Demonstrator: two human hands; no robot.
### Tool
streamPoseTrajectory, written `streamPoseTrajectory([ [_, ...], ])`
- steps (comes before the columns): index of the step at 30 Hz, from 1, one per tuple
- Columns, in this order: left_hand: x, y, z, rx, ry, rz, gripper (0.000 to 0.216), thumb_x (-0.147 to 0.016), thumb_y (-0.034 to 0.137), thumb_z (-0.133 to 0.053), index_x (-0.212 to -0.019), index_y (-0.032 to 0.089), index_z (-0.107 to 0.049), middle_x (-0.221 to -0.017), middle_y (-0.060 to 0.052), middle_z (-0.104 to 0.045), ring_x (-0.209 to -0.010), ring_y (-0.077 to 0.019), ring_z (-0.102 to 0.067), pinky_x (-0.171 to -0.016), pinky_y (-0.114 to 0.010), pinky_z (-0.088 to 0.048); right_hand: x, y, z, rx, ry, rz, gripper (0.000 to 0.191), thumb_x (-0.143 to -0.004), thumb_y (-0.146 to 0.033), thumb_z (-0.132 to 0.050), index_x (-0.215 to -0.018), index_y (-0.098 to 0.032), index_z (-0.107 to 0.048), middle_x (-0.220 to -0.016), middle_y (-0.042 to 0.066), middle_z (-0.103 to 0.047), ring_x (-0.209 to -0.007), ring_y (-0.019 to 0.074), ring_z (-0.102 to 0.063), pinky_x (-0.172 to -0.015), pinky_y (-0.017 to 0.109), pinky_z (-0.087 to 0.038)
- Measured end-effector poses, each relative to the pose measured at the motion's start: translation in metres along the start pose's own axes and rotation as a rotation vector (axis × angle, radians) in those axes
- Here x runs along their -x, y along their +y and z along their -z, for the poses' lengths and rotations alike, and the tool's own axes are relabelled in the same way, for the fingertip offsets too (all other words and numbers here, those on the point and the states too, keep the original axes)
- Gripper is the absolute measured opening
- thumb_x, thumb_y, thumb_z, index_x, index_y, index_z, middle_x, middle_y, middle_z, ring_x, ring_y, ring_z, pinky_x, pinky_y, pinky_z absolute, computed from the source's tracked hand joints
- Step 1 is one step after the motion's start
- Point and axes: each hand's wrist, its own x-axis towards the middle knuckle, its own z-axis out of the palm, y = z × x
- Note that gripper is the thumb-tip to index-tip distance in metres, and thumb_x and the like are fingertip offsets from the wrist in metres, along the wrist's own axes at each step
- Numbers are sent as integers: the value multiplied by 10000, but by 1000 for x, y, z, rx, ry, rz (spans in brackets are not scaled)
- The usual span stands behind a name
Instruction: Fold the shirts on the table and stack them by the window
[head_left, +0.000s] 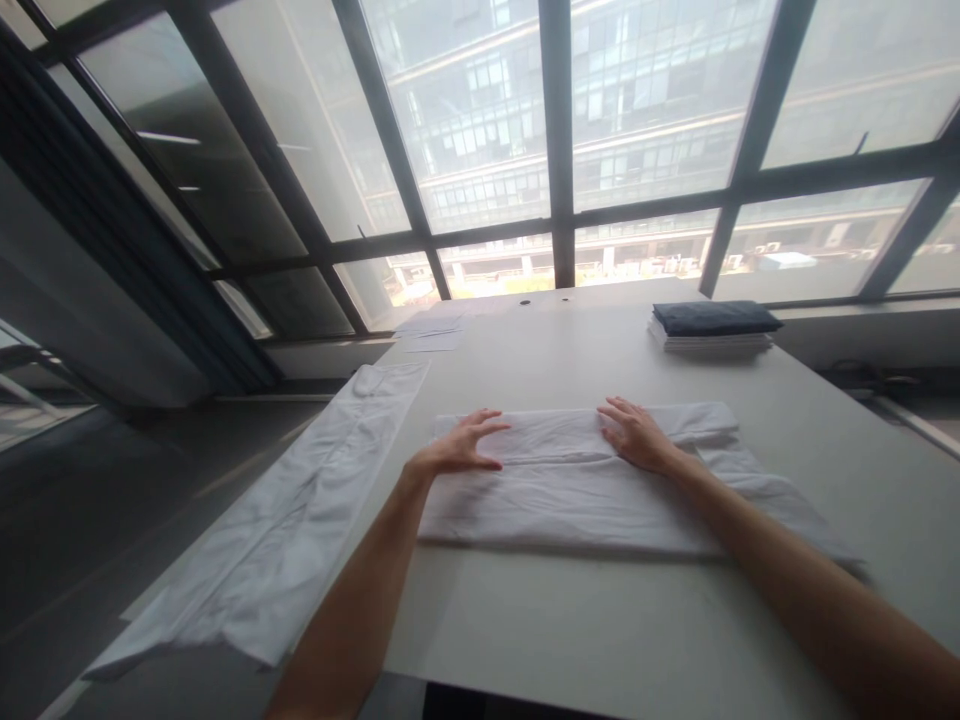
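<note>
A white garment (570, 510) lies on the table in front of me, folded into a long strip running left to right, with a seam or fold line along its middle. Over its left part is my left hand (471, 443), fingers spread and thumb apart. My right hand (634, 433) rests with fingers stretched out on the upper edge, right of the middle. Neither hand grips anything that I can see. The garment's right end spreads into looser, slanting layers beneath my right forearm.
A second white garment (300, 520) lies lengthwise along the table's left edge, partly overhanging. At the back right sits a stack with a dark folded cloth (712, 318) on top. Papers (431, 328) lie at the back left of the white table (525, 610). Large windows stand behind.
</note>
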Motion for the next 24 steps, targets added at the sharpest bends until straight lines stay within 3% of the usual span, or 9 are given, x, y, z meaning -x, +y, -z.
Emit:
streamPoseTrajectory([
  [2,3,7,0,23,-107,3,792,-810,350,-815,-1526,324,-476,-1658,-66,-343,-1545,-301,-265,-1235,-437,-295,0,3,-1,-55,96,63,396,-938,-267,-558,-1311,-181,-658,-1464,176,-577,-1402,319,-486,-1169,508,-378],
  [4,6,8,1,19,-119,33,754,-785,209,-790,-1484,280,-518,-1638,-88,-375,-1532,-288,-298,-1231,-415,-300,-1,4,-1,-114,167,119,314,-917,-244,-572,-1201,-206,-701,-1359,156,-642,-1302,307,-561,-1116,489,-435],
  [7,9,6,4,-7,-88,44,496,-720,103,-751,-1193,237,-684,-1522,-80,-515,-1448,-266,-431,-1188,-364,-363,-1,0,6,-164,208,171,197,-918,-218,-550,-1014,-211,-721,-1125,128,-702,-1088,278,-634,-980,437,-505],
  [11,11,3,10,-47,-45,80,214,-738,74,-656,-884,222,-704,-1218,-37,-683,-1146,-218,-641,-1037,-303,-478,0,-8,17,-158,127,150,212,-916,-207,-536,-764,-206,-684,-792,62,-667,-772,218,-618,-757,340,-490],
  [14,7,4,13,-110,133,193,182,-830,115,-602,-902,223,-729,-1010,-30,-702,-935,-197,-670,-916,-295,-511,3,-9,22,-219,29,177,207,-926,-294,-599,-764,-208,-696,-752,37,-655,-697,186,-594,-696,307,-460],
  [16,2,7,12,-200,346,249,161,-882,172,-619,-940,228,-759,-1013,-55,-674,-954,-218,-643,-915,-328,-499,5,-6,22,-270,-3,248,171,-903,-379,-679,-916,-217,-732,-854,46,-687,-775,195,-623,-749,310,-477],
  [19,-5,13,10,-345,610,315,125,-894,253,-690,-937,250,-808,-1045,-98,-625,-1024,-276,-584,-907,-389,-470,5,-1,19,-286,-3,323,293,-851,-431,-759,-1076,-246,-726,-1004,69,-705,-895,223,-642,-824,341,-494],
  [22,-9,22,9,-406,764,373,144,-918,289,-688,-963,276,-824,-983,-101,-634,-996,-292,-576,-888,-417,-425,1,0,17,-232,80,323,145,-899,-373,-699,-945,-240,-734,-983,84,-707,-915,243,-630,-826,361,-486],
  [24,-10,27,10,-409,827,383,181,-950,293,-648,-1014,271,-816,-920,-91,-665,-960,-284,-594,-900,-425,-395,-4,-2,19,-177,146,292,203,-949,-346,-624,-808,-228,-709,-913,86,-699,-871,242,-615,-809,364,-473],
])
